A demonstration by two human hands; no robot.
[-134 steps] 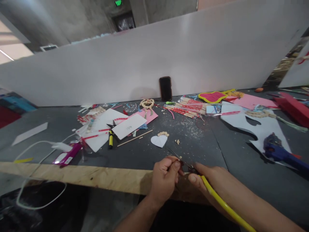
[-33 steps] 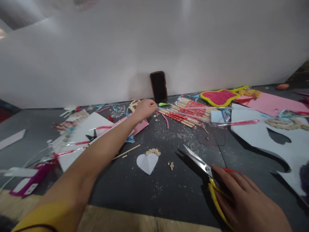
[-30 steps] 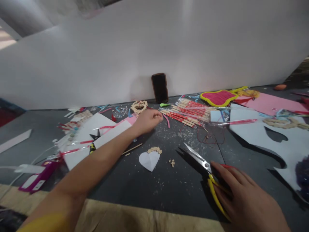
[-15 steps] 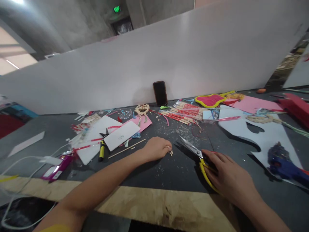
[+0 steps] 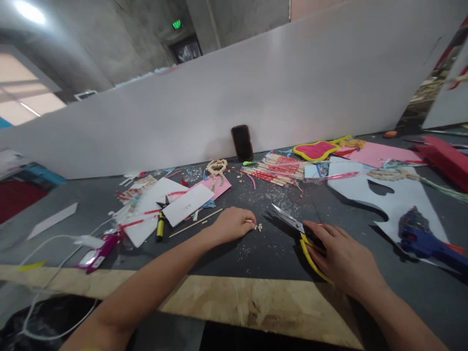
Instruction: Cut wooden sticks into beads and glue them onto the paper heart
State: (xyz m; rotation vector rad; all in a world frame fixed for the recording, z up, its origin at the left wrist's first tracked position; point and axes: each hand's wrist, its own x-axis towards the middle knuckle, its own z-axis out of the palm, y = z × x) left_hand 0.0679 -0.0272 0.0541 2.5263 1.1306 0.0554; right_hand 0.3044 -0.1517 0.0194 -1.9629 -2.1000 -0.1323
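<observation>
My left hand (image 5: 234, 224) rests low over the dark tabletop, its fingers closed on a small pale stick piece (image 5: 249, 221). Just right of the fingertips lie several short pale bits (image 5: 259, 227). My right hand (image 5: 341, 256) holds scissors (image 5: 288, 218) with yellow handles, blades pointing up and left toward those bits. The blades look slightly apart. Behind my left wrist lies a thin wooden stick (image 5: 195, 223), with one tiny piece beside it.
Yellow-handled pliers (image 5: 160, 226) and white paper (image 5: 188, 204) lie left. Red-and-white wrapped sticks (image 5: 274, 170) and a leaning phone (image 5: 242, 142) are at the back. A blue glue gun (image 5: 420, 239) lies right on white board. A pale panel (image 5: 164, 126) stands behind.
My left hand has drawn slightly left, away from the pale bits, which now lie apart on the table. My right hand still holds the scissors. The view has shifted a little.
</observation>
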